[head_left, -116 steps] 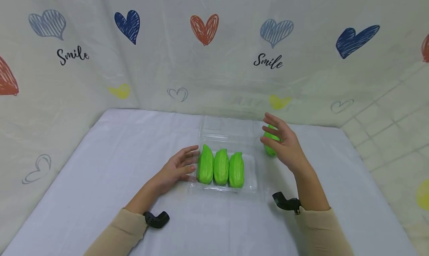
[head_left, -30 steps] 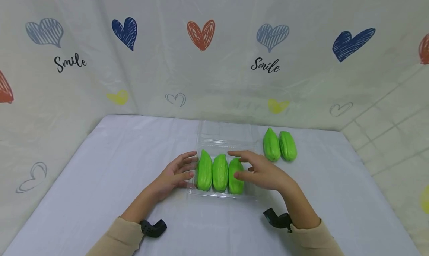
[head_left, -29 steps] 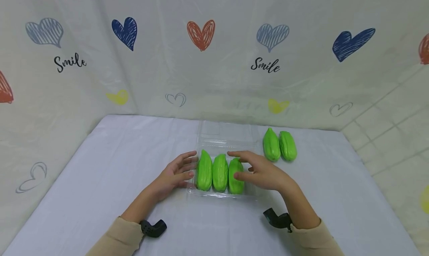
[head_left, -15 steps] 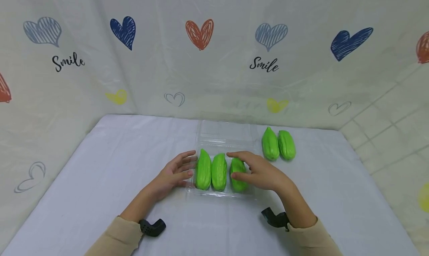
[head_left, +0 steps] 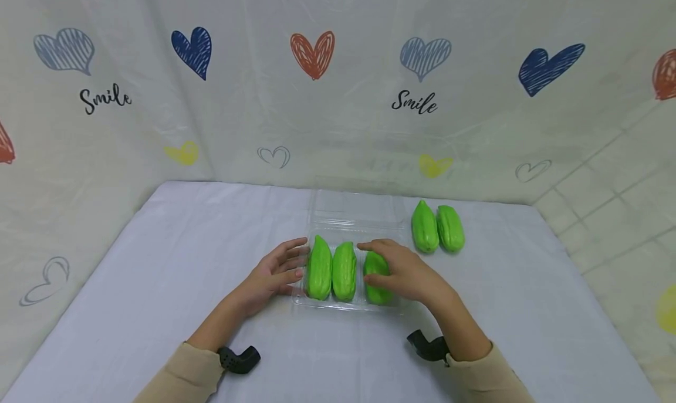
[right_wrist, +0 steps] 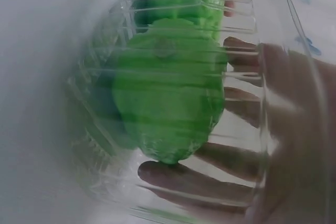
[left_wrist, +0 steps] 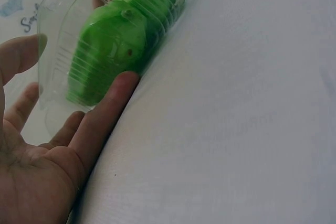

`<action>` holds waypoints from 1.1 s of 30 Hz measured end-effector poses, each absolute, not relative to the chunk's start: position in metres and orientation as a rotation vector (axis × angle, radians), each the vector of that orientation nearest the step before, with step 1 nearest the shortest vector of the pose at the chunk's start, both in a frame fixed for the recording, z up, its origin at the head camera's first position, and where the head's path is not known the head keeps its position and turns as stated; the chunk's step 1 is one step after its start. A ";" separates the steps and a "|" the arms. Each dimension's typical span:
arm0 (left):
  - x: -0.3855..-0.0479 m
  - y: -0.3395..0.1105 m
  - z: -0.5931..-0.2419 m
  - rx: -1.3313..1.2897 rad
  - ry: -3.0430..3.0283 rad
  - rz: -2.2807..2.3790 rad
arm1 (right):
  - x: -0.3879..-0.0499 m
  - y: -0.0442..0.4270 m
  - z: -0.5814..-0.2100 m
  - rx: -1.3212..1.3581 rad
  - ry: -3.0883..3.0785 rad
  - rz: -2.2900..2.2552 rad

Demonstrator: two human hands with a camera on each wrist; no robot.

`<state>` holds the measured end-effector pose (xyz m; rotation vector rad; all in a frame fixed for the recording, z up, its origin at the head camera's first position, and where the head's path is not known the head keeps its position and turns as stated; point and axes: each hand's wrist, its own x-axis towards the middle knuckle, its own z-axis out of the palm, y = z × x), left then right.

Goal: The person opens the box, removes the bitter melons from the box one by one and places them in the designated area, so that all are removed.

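A clear plastic clamshell box (head_left: 354, 307) stands with its lid (head_left: 356, 209) raised behind it. Side by side at its left lie two ridged green gourds (head_left: 319, 271) (head_left: 344, 273). A third green gourd (head_left: 376, 274) sits apart from them on the right, partly covered by my right hand (head_left: 404, 274). That hand reaches over it from the right, thumb and fingers curved about it. In the right wrist view, the gourd (right_wrist: 168, 93) and fingers show through the ribbed plastic. My left hand (head_left: 271, 274) touches the box's left side with extended fingers; a fingertip lies along the lower wall in the left wrist view.
Two more green gourds (head_left: 425, 227) (head_left: 450, 229) lie together on the white tablecloth (head_left: 222, 227), right of the lid. Behind the table hangs a pale curtain (head_left: 359, 115) printed with hearts. Black wrist cameras (head_left: 240, 360) (head_left: 428, 345) jut inward from both wrists.
Two gourds now lie at the back right, near where the right hand was. It has come to the box, and the third gourd has shifted slightly right. The left hand stays put.
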<state>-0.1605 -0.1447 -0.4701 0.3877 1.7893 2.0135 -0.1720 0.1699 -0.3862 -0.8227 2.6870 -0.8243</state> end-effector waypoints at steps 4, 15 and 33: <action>-0.160 -0.144 -0.469 0.384 1.790 2.013 | -0.172 0.169 -0.388 -0.798 2.687 -0.802; -0.159 -0.144 -0.468 0.378 1.786 2.015 | -0.171 0.166 -0.391 -0.722 2.685 -0.758; -0.159 -0.144 -0.468 0.387 1.763 2.035 | -0.173 0.168 -0.389 -0.735 2.718 -0.767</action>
